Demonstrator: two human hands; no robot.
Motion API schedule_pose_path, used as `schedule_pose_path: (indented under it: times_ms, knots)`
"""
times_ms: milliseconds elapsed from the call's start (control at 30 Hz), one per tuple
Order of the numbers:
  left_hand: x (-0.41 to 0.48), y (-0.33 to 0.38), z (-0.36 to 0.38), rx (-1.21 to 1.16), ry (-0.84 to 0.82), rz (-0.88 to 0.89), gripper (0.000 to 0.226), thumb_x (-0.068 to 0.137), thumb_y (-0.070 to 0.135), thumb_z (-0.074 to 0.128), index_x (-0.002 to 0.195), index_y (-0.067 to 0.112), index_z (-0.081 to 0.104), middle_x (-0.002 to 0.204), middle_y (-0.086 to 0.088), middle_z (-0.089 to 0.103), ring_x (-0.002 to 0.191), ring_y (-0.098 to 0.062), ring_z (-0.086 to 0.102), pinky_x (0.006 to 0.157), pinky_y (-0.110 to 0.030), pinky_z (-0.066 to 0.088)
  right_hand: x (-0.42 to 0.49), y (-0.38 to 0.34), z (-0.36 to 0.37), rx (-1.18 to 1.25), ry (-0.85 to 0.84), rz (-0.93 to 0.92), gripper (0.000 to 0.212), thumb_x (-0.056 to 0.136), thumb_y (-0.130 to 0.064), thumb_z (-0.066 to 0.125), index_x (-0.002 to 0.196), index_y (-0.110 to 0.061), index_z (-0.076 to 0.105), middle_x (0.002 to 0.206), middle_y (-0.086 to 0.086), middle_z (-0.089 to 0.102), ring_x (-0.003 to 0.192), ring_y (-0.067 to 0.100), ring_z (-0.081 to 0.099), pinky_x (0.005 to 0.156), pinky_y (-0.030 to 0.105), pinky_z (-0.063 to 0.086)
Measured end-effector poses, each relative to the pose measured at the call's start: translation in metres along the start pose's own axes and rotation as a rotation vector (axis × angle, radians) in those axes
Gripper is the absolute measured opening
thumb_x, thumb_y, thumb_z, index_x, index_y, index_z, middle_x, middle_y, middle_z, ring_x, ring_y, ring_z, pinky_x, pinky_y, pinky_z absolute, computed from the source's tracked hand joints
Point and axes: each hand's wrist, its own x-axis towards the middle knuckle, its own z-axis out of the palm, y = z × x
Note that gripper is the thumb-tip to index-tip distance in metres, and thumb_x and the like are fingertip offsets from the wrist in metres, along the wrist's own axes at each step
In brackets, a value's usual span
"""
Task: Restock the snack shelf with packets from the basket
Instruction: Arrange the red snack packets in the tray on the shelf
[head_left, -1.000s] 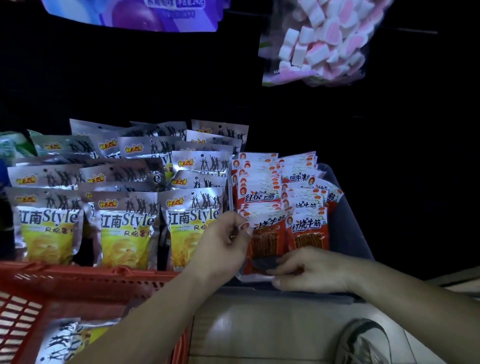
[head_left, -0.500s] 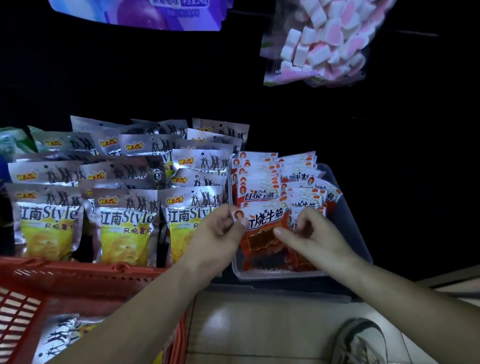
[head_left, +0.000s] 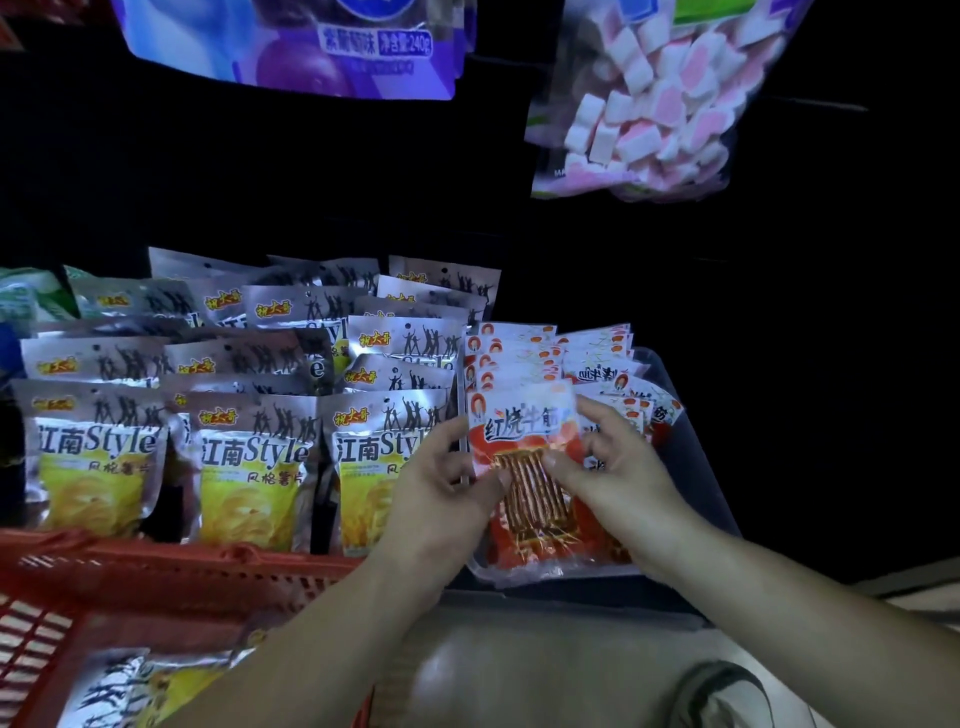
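Observation:
A red snack packet (head_left: 524, 457) with a clear window stands at the front of a row of like packets (head_left: 514, 358) in a clear tray (head_left: 696, 467) on the shelf. My left hand (head_left: 441, 483) pinches its left edge. My right hand (head_left: 608, 467) grips its right side, thumb on the front. The red basket (head_left: 156, 582) sits at lower left with a silver and yellow chip packet (head_left: 130, 691) inside.
Silver and yellow chip packets (head_left: 249, 457) stand in several rows left of the tray. A marshmallow bag (head_left: 654, 93) and a purple bag (head_left: 311, 47) hang above. The shelf back is dark. A shoe (head_left: 727, 696) shows on the floor at lower right.
The red packet has been raised from lying low at the tray's front to standing upright in the row. My right hand moved up from the tray's front edge onto the packet's right side.

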Motion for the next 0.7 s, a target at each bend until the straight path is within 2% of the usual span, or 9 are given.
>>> schedule_pose_path:
  times_ms: [133, 200, 267, 300, 333, 400, 467, 600, 700]
  knots:
    - [-0.003, 0.004, 0.000, -0.028, 0.049, -0.009, 0.062, 0.092, 0.000, 0.071, 0.135, 0.039, 0.050, 0.093, -0.009, 0.078, 0.087, -0.021, 0.077, 0.069, -0.035, 0.063, -0.005, -0.014, 0.000, -0.026, -0.039, 0.031, 0.083, 0.091, 0.001, 0.074, 0.144, -0.055, 0.044, 0.142, -0.002, 0.056, 0.132, 0.020, 0.056, 0.079, 0.011, 0.052]
    - [-0.005, 0.005, 0.002, -0.017, 0.081, -0.011, 0.065, 0.091, 0.000, 0.072, 0.136, 0.040, 0.047, 0.095, -0.012, 0.077, 0.089, -0.024, 0.076, 0.077, -0.044, 0.064, -0.013, -0.027, 0.001, -0.025, -0.025, 0.019, 0.087, 0.092, 0.005, 0.071, 0.148, -0.055, 0.042, 0.146, 0.003, 0.053, 0.121, 0.004, 0.062, 0.077, 0.010, 0.054]
    - [-0.007, 0.006, 0.002, -0.057, 0.062, -0.022, 0.062, 0.090, -0.001, 0.073, 0.142, 0.024, 0.052, 0.095, -0.010, 0.078, 0.091, -0.025, 0.076, 0.082, -0.048, 0.063, -0.023, -0.040, 0.000, -0.038, -0.033, -0.013, 0.083, 0.094, 0.007, 0.066, 0.151, -0.047, 0.041, 0.143, 0.001, 0.052, 0.096, -0.022, 0.057, 0.072, 0.003, 0.051]
    - [-0.009, 0.009, 0.002, -0.089, 0.051, -0.023, 0.058, 0.089, -0.002, 0.074, 0.140, 0.019, 0.055, 0.092, -0.008, 0.078, 0.089, -0.023, 0.077, 0.080, -0.043, 0.063, -0.028, -0.044, -0.002, -0.035, -0.035, -0.014, 0.080, 0.094, 0.007, 0.066, 0.150, -0.045, 0.042, 0.137, -0.004, 0.052, 0.087, -0.028, 0.055, 0.079, -0.003, 0.032]
    - [-0.012, 0.013, 0.001, -0.100, 0.050, -0.026, 0.054, 0.088, -0.002, 0.075, 0.136, 0.017, 0.059, 0.089, -0.006, 0.078, 0.086, -0.021, 0.077, 0.075, -0.037, 0.063, -0.034, -0.048, -0.006, -0.022, -0.049, 0.010, 0.079, 0.093, 0.007, 0.068, 0.148, -0.044, 0.043, 0.129, -0.010, 0.053, 0.084, -0.028, 0.055, 0.056, -0.002, 0.036]
    - [-0.022, 0.025, 0.001, -0.053, 0.048, -0.037, 0.054, 0.085, 0.000, 0.079, 0.134, 0.015, 0.061, 0.088, -0.008, 0.076, 0.081, -0.018, 0.076, 0.070, -0.029, 0.061, -0.050, -0.060, -0.012, -0.048, -0.082, 0.065, 0.088, 0.088, 0.006, 0.074, 0.149, -0.046, 0.037, 0.132, -0.012, 0.054, 0.107, -0.011, 0.060, 0.070, 0.010, 0.056]
    - [-0.033, 0.041, -0.001, 0.004, -0.043, -0.039, 0.066, 0.084, 0.000, 0.080, 0.142, 0.015, 0.054, 0.106, -0.011, 0.074, 0.089, -0.017, 0.076, 0.072, -0.027, 0.062, -0.066, -0.074, -0.017, -0.132, -0.056, 0.104, 0.097, 0.085, 0.007, 0.076, 0.151, -0.051, 0.036, 0.149, -0.003, 0.052, 0.119, 0.015, 0.065, 0.086, 0.033, 0.061]
    - [-0.049, 0.088, -0.015, 0.395, -0.214, 0.162, 0.091, 0.081, 0.022, 0.086, 0.151, 0.050, 0.035, 0.151, 0.011, 0.047, 0.131, -0.010, 0.054, 0.098, -0.033, 0.057, -0.098, -0.114, -0.020, -0.315, -0.174, 0.094, 0.097, 0.084, 0.011, 0.070, 0.148, -0.055, 0.042, 0.137, -0.005, 0.048, 0.076, 0.013, 0.068, 0.072, 0.042, 0.058]
    - [-0.059, 0.126, -0.024, 0.560, -0.334, 0.223, 0.063, 0.089, 0.020, 0.079, 0.143, 0.038, 0.054, 0.150, 0.012, 0.052, 0.141, -0.004, 0.044, 0.108, -0.016, 0.039, -0.117, -0.141, -0.014, -0.341, -0.187, 0.048, 0.080, 0.084, 0.007, 0.072, 0.139, -0.049, 0.056, 0.131, -0.002, 0.061, 0.091, 0.018, 0.074, 0.078, 0.045, 0.063]
